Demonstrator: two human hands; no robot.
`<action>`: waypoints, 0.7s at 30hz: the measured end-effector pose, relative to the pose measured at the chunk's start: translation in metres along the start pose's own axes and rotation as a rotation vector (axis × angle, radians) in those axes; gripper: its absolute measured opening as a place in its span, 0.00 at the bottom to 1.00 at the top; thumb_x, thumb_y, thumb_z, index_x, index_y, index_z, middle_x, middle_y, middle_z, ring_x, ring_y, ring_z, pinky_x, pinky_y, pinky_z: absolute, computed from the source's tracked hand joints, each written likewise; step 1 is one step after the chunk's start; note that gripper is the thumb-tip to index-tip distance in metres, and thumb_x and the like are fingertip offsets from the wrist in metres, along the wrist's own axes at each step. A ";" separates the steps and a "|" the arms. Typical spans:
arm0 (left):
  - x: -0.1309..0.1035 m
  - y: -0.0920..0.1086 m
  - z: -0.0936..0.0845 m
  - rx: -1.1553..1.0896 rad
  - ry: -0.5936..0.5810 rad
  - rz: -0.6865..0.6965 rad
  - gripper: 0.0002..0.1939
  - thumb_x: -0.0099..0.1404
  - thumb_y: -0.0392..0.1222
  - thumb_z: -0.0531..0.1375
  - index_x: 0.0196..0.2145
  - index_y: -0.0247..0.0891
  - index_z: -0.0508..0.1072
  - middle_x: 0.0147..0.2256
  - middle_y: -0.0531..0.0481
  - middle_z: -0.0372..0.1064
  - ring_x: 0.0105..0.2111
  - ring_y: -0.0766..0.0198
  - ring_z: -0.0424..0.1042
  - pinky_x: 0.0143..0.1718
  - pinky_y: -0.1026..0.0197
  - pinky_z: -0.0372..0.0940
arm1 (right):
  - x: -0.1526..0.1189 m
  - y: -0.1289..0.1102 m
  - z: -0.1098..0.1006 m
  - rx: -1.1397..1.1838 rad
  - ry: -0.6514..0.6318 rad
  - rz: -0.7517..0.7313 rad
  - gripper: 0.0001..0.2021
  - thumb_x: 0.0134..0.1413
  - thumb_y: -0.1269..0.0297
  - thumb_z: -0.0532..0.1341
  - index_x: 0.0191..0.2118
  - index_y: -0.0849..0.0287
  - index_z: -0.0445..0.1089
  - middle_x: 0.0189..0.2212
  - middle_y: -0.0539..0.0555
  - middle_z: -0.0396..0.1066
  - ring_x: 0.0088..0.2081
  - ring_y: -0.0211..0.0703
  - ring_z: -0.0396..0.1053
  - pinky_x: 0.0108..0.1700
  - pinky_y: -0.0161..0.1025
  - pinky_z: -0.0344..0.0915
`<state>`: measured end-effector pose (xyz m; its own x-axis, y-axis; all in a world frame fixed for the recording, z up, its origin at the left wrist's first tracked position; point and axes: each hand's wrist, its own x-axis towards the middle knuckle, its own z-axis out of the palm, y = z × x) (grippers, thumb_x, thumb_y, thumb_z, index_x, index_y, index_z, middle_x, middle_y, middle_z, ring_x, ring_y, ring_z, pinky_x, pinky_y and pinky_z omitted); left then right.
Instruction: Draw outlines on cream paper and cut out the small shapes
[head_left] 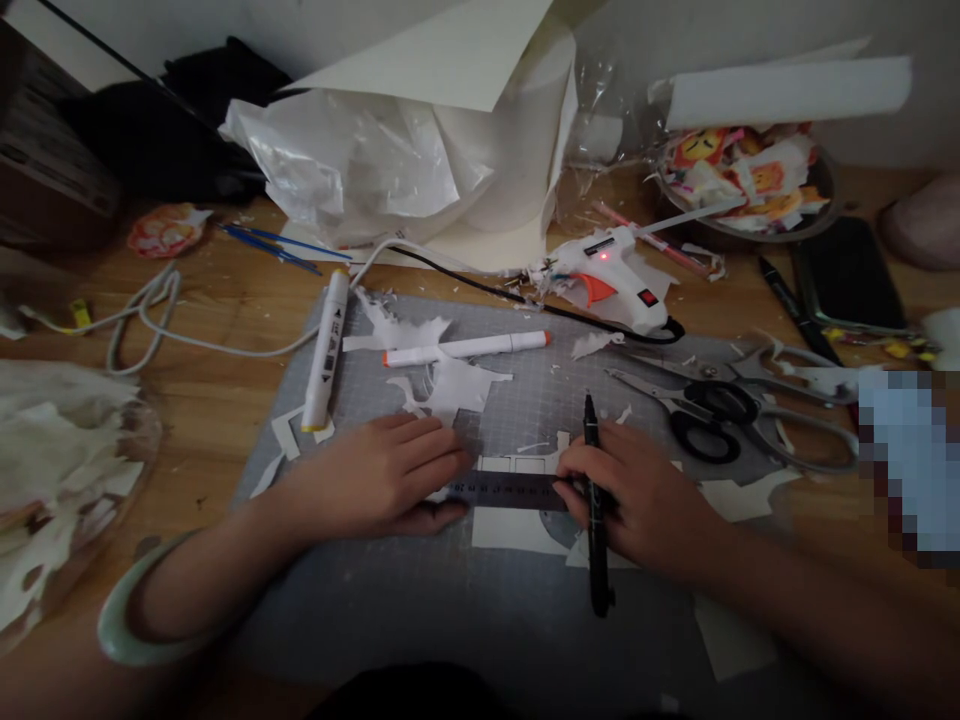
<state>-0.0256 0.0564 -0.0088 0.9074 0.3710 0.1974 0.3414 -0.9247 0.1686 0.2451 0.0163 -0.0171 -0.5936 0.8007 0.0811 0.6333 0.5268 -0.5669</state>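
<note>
A metal ruler (510, 489) lies across a piece of white card (517, 532) on the grey cutting mat (360, 620). The left end of the ruler is held by my left hand (397, 475), whose fingers are closed over it. My right hand (637, 495) is closed around a black marker pen (597, 530), cap end toward me. Its thumb and fingertips also touch the ruler's right end. Thin drawn lines show on the card along the ruler's far edge. Under my right hand the card is partly hidden.
Two white markers, one upright-lying (327, 350) and one crosswise (465, 348), rest among paper scraps (457, 385). Beyond stands a white glue gun (615, 275) with its red light lit. Scissors (705, 410) lie at right, near a phone (847, 275) and a bowl of wrapped packets (750, 185).
</note>
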 end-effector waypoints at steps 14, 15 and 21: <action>0.000 0.000 0.001 0.001 -0.003 -0.003 0.11 0.70 0.42 0.51 0.37 0.33 0.70 0.31 0.46 0.72 0.30 0.59 0.71 0.32 0.59 0.66 | -0.001 0.005 0.003 -0.065 0.005 -0.014 0.08 0.60 0.68 0.53 0.35 0.60 0.69 0.29 0.56 0.67 0.33 0.45 0.63 0.36 0.40 0.59; 0.000 0.000 0.000 -0.006 -0.006 -0.004 0.11 0.69 0.42 0.51 0.37 0.34 0.70 0.31 0.46 0.72 0.30 0.60 0.71 0.32 0.59 0.66 | -0.001 0.005 0.003 -0.067 0.004 -0.014 0.08 0.60 0.68 0.53 0.35 0.60 0.69 0.29 0.56 0.68 0.33 0.45 0.63 0.36 0.40 0.59; 0.000 0.000 0.001 -0.037 0.005 -0.008 0.10 0.68 0.42 0.54 0.39 0.33 0.70 0.32 0.45 0.72 0.31 0.58 0.71 0.32 0.58 0.66 | 0.000 0.006 0.003 -0.059 0.009 -0.029 0.08 0.60 0.69 0.53 0.35 0.60 0.69 0.28 0.56 0.67 0.32 0.45 0.62 0.35 0.40 0.58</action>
<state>-0.0256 0.0561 -0.0100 0.9034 0.3788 0.2008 0.3392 -0.9180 0.2053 0.2474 0.0184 -0.0227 -0.6077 0.7874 0.1037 0.6445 0.5652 -0.5149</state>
